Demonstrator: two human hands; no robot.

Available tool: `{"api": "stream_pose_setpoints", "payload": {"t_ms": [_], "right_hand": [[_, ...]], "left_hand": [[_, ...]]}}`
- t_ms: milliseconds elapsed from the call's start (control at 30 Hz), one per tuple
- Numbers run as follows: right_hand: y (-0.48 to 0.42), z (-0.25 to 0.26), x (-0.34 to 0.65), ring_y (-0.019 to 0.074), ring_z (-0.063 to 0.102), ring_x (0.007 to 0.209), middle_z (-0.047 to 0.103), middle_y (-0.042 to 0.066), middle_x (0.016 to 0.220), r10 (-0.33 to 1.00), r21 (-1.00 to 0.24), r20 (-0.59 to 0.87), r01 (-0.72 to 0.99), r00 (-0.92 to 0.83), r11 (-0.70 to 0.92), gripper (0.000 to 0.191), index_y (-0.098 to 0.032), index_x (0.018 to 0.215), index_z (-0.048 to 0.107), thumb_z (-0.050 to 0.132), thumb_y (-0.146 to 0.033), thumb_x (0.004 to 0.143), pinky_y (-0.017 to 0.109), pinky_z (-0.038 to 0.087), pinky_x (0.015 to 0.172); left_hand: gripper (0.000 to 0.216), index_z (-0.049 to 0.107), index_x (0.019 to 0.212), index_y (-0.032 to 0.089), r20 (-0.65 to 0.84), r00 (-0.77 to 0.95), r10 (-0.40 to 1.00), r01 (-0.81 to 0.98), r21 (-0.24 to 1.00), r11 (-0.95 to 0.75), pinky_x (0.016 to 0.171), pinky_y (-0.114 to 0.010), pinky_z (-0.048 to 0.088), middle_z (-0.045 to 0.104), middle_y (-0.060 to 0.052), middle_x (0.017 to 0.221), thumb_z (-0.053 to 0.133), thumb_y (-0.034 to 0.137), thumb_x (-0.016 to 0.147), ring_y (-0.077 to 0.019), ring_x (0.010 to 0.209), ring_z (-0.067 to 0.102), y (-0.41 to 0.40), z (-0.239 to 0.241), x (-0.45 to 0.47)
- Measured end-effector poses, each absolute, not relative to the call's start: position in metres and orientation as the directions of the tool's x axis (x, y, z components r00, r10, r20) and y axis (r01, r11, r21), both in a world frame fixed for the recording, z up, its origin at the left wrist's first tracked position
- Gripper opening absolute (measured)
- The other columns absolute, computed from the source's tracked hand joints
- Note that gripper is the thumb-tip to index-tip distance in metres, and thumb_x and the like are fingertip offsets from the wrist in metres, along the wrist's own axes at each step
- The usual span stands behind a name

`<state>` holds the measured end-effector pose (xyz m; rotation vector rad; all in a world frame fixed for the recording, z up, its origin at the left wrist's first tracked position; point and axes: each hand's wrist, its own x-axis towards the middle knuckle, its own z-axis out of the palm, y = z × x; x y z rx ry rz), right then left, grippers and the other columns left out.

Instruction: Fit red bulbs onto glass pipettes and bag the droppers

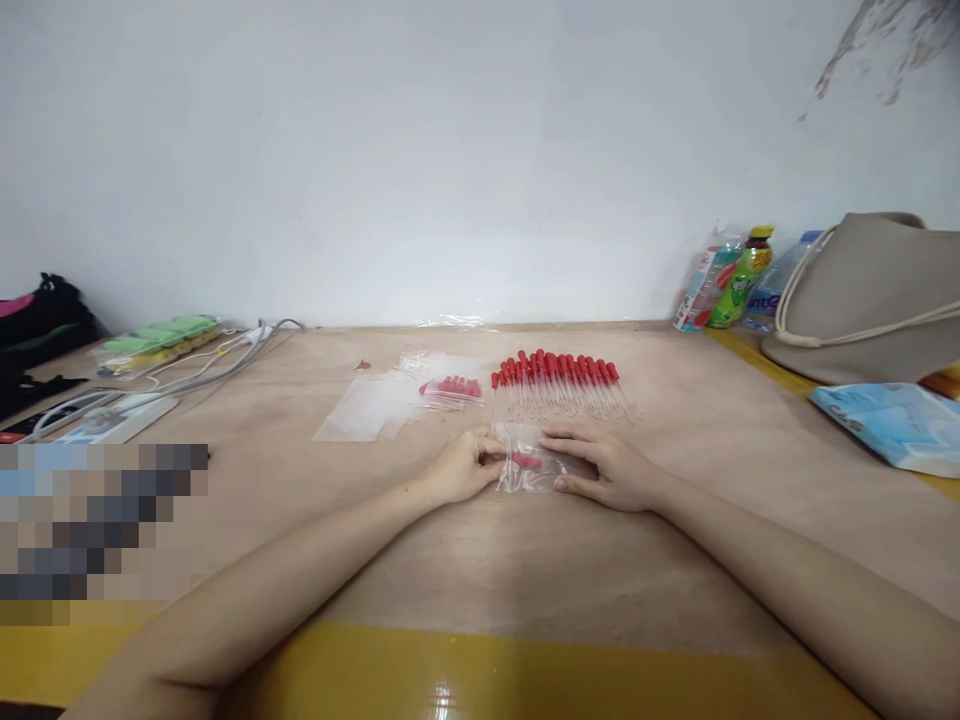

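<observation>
A small clear plastic bag (534, 474) lies on the table in front of me, with a red-ended piece (525, 460) inside it. My left hand (472, 467) pinches the bag's left edge between thumb and fingers. On the bag's right side rest the fingers of my right hand (607, 468), stretched out with the thumb apart. Just beyond is a row of droppers (559, 375) with red bulbs and thin clear stems. To its left, a filled bag (452, 388) with several red bulbs lies by a spread of flat clear bags (367, 405).
At left are a power strip (127, 415) with cables and a pack of green-and-yellow items (161, 340). Bottles (739, 280) stand by the wall at right, near a beige bag (877, 300) and a blue-white packet (892, 425). Yellow tape (420, 665) edges the table.
</observation>
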<state>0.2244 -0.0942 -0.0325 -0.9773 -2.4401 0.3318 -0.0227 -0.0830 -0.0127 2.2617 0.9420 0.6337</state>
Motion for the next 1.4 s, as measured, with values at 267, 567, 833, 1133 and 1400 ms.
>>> {"api": "stream_pose_setpoints", "payload": {"t_ms": [267, 567, 833, 1133, 1400], "right_hand": [[-0.093, -0.027, 0.242, 0.0260, 0.043, 0.118, 0.048, 0.010, 0.128, 0.691, -0.410, 0.293, 0.565, -0.661, 0.715, 0.056, -0.023, 0.126, 0.047, 0.056, -0.048, 0.077, 0.045, 0.036, 0.097], [-0.094, -0.030, 0.235, 0.0244, 0.042, 0.118, 0.047, 0.010, 0.128, 0.713, -0.416, 0.274, 0.588, -0.646, 0.693, 0.055, -0.021, 0.126, 0.047, 0.054, -0.048, 0.078, 0.043, 0.036, 0.099], [-0.093, -0.032, 0.236, 0.0250, 0.044, 0.117, 0.048, 0.010, 0.127, 0.701, -0.426, 0.301, 0.567, -0.647, 0.705, 0.053, -0.023, 0.125, 0.049, 0.054, -0.048, 0.078, 0.045, 0.037, 0.097], [-0.093, -0.031, 0.235, 0.0252, 0.045, 0.115, 0.049, 0.011, 0.125, 0.692, -0.435, 0.322, 0.548, -0.646, 0.714, 0.051, -0.023, 0.122, 0.051, 0.054, -0.048, 0.078, 0.045, 0.037, 0.096], [-0.093, -0.031, 0.235, 0.0245, 0.045, 0.115, 0.049, 0.011, 0.126, 0.695, -0.434, 0.312, 0.554, -0.648, 0.711, 0.052, -0.022, 0.122, 0.051, 0.054, -0.049, 0.078, 0.043, 0.038, 0.096]], "left_hand": [[0.016, 0.072, 0.082, 0.026, 0.266, 0.496, 0.826, 0.445, 0.739, -0.506, 0.061, -0.023, 0.040, 0.055, -0.002, 0.071, 0.065, 0.032, 0.070, -0.0138, 0.065, 0.050, -0.079, -0.020, -0.042], [0.020, 0.069, 0.093, 0.027, 0.250, 0.628, 0.737, 0.390, 0.719, -0.576, 0.084, -0.030, 0.044, 0.065, -0.006, 0.101, 0.054, 0.028, 0.080, -0.0191, 0.095, 0.059, -0.080, -0.016, -0.044], [0.016, 0.071, 0.083, 0.020, 0.136, 0.685, 0.716, 0.334, 0.815, -0.473, 0.081, -0.031, 0.044, 0.065, -0.008, 0.095, 0.060, 0.029, 0.074, -0.0197, 0.092, 0.059, -0.066, -0.004, -0.057], [0.015, 0.062, 0.078, 0.016, 0.143, 0.251, 0.957, 0.624, 0.732, -0.273, 0.061, -0.023, 0.045, 0.066, -0.005, 0.075, 0.064, 0.024, 0.065, -0.0154, 0.066, 0.060, 0.001, 0.014, -0.037], [0.025, 0.062, 0.067, 0.011, -0.063, 0.105, 0.993, 0.781, 0.623, -0.043, 0.054, -0.030, 0.042, 0.055, -0.005, 0.043, 0.068, 0.003, 0.045, -0.0254, 0.055, 0.060, 0.045, 0.022, 0.020]]}}
